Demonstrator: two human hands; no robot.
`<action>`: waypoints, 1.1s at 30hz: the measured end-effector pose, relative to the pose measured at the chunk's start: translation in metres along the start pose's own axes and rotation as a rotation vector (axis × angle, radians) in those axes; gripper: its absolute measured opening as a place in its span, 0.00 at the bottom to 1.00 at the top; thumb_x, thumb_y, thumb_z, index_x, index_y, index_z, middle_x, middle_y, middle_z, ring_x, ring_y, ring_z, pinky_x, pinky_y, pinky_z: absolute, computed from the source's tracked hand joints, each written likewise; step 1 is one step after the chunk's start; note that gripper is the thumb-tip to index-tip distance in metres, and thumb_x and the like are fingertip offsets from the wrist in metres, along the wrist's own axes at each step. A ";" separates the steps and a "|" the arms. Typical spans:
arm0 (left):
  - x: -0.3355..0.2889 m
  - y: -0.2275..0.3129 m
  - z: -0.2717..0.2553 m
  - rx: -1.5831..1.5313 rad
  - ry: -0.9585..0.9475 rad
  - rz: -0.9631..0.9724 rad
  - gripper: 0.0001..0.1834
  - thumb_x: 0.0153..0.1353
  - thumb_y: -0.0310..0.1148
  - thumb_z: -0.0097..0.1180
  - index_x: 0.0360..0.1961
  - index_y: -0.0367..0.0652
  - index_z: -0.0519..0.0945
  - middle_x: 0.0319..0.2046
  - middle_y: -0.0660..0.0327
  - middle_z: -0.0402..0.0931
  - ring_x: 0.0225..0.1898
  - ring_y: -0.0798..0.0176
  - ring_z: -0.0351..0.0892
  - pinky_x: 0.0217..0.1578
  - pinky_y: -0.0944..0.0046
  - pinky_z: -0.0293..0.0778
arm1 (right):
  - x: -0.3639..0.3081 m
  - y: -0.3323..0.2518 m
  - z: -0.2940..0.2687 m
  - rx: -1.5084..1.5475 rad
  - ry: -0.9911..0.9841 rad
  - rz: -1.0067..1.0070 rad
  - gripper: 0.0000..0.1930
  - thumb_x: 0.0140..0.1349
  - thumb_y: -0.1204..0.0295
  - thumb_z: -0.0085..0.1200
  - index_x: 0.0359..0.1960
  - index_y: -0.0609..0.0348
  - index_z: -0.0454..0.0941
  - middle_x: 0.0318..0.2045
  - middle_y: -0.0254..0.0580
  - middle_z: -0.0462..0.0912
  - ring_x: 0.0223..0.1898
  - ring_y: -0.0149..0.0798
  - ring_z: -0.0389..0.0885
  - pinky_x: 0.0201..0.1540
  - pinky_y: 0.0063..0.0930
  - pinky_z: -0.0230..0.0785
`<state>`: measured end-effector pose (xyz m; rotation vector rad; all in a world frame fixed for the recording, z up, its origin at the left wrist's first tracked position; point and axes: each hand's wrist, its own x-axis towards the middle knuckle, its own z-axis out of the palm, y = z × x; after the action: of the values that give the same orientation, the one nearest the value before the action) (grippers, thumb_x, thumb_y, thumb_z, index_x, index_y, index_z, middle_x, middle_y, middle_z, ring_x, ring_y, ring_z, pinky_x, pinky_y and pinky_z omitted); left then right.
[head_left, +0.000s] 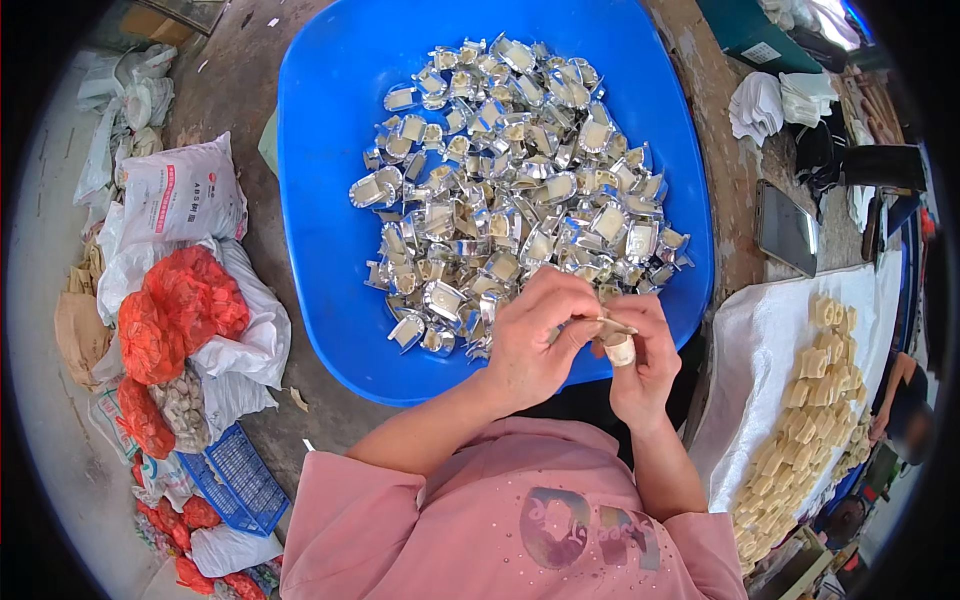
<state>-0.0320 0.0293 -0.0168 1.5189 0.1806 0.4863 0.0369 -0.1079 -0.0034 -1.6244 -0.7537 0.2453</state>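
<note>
Over the near edge of a large blue tub [330, 300], my left hand [535, 345] and my right hand [648, 370] meet, fingers pinched together. Between their fingertips is a small, thin pale piece [617, 326], mostly covered, so its kind does not show. Cream tape [620, 350] wraps the thumb of my right hand. Just beyond my hands, a heap of small shiny silver parts with cream inner faces [520, 180] fills the middle of the tub.
On the right, cream-coloured pieces [800, 430] lie piled on a white sheet [750, 345]. A dark flat phone-like device [787, 228] rests beyond it. Red bags [185, 310], a white printed sack [185, 190] and a blue plastic crate [240, 475] stand at left. Another person's arm shows at far right.
</note>
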 end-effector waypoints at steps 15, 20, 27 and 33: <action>-0.005 -0.007 0.001 -0.084 -0.012 -0.124 0.06 0.60 0.27 0.58 0.36 0.36 0.77 0.40 0.57 0.73 0.39 0.65 0.74 0.40 0.67 0.72 | -0.001 0.008 0.003 -0.048 0.052 0.087 0.08 0.56 0.84 0.52 0.38 0.64 0.71 0.32 0.47 0.76 0.30 0.38 0.74 0.30 0.26 0.66; -0.008 -0.014 0.005 0.097 0.029 0.053 0.07 0.60 0.27 0.58 0.37 0.36 0.77 0.41 0.57 0.73 0.40 0.64 0.75 0.40 0.67 0.72 | 0.004 0.001 0.008 -0.195 0.044 -0.065 0.08 0.56 0.84 0.53 0.37 0.63 0.72 0.33 0.47 0.76 0.30 0.39 0.74 0.31 0.26 0.67; 0.008 -0.001 -0.006 -0.100 -0.001 -0.204 0.06 0.55 0.20 0.58 0.35 0.39 0.80 0.36 0.56 0.76 0.40 0.61 0.77 0.41 0.67 0.73 | 0.006 0.016 0.008 -0.169 0.019 -0.037 0.13 0.54 0.83 0.57 0.41 0.61 0.73 0.36 0.47 0.76 0.34 0.40 0.76 0.33 0.27 0.69; 0.017 -0.015 -0.041 0.236 0.045 0.031 0.13 0.51 0.14 0.56 0.37 0.40 0.80 0.39 0.56 0.78 0.41 0.60 0.78 0.43 0.65 0.73 | 0.020 0.009 0.020 -0.147 -0.091 0.037 0.24 0.52 0.83 0.59 0.53 0.57 0.71 0.49 0.49 0.74 0.39 0.40 0.78 0.38 0.27 0.72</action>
<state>-0.0306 0.0739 -0.0309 1.7437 0.2564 0.5390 0.0441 -0.0807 -0.0110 -1.7770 -0.8277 0.2977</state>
